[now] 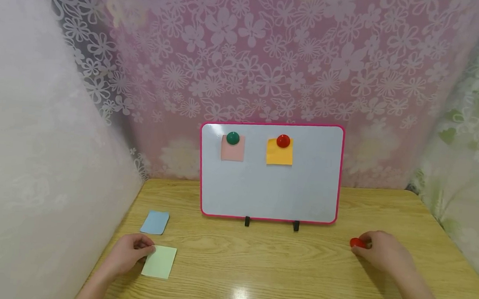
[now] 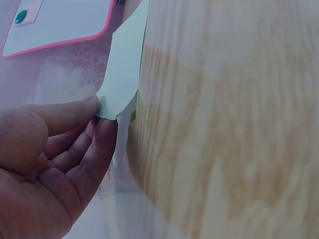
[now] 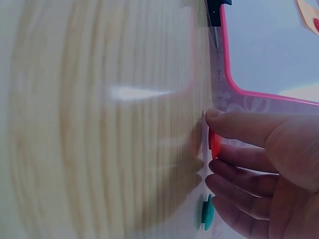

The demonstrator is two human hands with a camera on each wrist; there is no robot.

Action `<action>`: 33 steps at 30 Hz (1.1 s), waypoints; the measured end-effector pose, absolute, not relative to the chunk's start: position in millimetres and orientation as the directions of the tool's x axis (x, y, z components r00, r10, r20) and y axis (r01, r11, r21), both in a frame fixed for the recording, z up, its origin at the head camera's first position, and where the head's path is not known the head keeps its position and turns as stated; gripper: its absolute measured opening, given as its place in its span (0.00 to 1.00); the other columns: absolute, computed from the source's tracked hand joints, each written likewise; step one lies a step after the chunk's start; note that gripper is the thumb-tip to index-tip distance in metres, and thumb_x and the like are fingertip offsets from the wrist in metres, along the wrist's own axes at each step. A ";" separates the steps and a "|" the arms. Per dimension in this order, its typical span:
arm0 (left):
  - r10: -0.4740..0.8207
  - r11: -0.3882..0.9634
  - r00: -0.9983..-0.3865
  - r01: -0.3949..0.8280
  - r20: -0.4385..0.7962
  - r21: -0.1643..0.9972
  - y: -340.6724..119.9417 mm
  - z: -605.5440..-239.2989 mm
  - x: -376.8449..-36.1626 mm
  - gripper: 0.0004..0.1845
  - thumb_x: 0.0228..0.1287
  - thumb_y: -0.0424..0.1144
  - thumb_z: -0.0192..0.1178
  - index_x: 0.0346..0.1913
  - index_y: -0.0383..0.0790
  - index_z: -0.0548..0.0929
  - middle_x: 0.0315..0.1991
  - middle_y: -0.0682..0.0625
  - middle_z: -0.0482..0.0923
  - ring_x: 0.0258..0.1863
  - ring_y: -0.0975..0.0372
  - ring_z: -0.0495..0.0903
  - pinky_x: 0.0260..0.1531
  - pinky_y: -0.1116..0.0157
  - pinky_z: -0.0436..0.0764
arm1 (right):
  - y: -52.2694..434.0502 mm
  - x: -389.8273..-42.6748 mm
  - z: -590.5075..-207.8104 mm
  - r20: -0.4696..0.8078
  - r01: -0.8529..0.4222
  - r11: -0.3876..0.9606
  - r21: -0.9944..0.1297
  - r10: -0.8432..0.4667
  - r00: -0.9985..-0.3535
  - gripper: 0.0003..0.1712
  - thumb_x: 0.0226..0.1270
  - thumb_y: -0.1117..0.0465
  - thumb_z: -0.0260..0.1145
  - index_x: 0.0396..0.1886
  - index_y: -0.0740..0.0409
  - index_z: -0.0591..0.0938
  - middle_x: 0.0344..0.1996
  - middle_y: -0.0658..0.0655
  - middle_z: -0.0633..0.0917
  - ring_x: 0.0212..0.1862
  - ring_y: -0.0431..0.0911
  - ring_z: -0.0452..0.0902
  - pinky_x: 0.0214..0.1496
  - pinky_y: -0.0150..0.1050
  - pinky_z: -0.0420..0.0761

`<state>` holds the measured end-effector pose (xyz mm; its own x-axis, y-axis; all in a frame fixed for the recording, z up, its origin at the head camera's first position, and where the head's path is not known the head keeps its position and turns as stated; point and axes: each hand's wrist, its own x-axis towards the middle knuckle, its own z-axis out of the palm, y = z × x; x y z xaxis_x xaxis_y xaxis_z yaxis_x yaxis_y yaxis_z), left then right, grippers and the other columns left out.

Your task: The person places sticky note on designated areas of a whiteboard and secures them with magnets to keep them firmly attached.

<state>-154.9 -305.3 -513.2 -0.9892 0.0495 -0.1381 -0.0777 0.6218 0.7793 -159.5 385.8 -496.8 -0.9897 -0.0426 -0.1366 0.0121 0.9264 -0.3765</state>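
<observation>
My left hand (image 1: pixel 125 255) pinches a pale green sticky note (image 1: pixel 159 262) by its corner between thumb and fingertips, low over the table. In the left wrist view the note (image 2: pixel 122 69) curves away from the fingers. A blue sticky note (image 1: pixel 155 222) lies just beyond that hand. Over on the right, my right hand (image 1: pixel 386 253) grips a round red magnet (image 1: pixel 357 243) between thumb and index finger, close to the tabletop. A green magnet (image 3: pixel 208 213) rests beside its lower fingers in the right wrist view; the hand hides it from the head view.
A pink-framed whiteboard (image 1: pixel 311 191) stands at the back on small black feet (image 1: pixel 296 225). On it, a green magnet (image 1: pixel 233 138) holds a pink note (image 1: pixel 232 152), and a red magnet (image 1: pixel 283 141) holds an orange note (image 1: pixel 279 156). Floral curtains (image 1: pixel 271 54) surround the wooden table (image 1: pixel 256 262).
</observation>
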 end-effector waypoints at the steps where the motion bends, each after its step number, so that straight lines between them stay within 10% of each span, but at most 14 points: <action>1: 0.049 0.611 -0.989 -0.081 -0.140 0.787 -304.9 -513.1 -154.6 0.06 0.71 0.34 0.72 0.42 0.34 0.87 0.35 0.49 0.84 0.35 0.57 0.83 0.32 0.64 0.86 | 385.3 -159.5 -496.9 -0.135 0.013 0.925 -0.380 -0.041 -0.990 0.38 0.67 0.41 0.77 0.54 0.73 0.85 0.45 0.68 0.89 0.47 0.64 0.85 0.47 0.63 0.83; 33: 0.030 0.411 -0.986 -0.138 -0.165 0.901 -281.4 -511.5 -157.4 0.09 0.71 0.33 0.72 0.47 0.30 0.87 0.39 0.45 0.87 0.40 0.57 0.86 0.40 0.63 0.87 | 359.9 -155.3 -486.2 -0.099 0.042 0.824 -0.566 -0.017 -0.995 0.40 0.68 0.36 0.76 0.60 0.67 0.86 0.46 0.59 0.90 0.45 0.52 0.87 0.41 0.49 0.86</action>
<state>-157.4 -281.4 -511.5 -0.9858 0.0304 -0.1649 -0.1381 0.4107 0.9013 -155.3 359.9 -486.2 -0.9949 -0.0174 -0.0995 0.0421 0.8236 -0.5656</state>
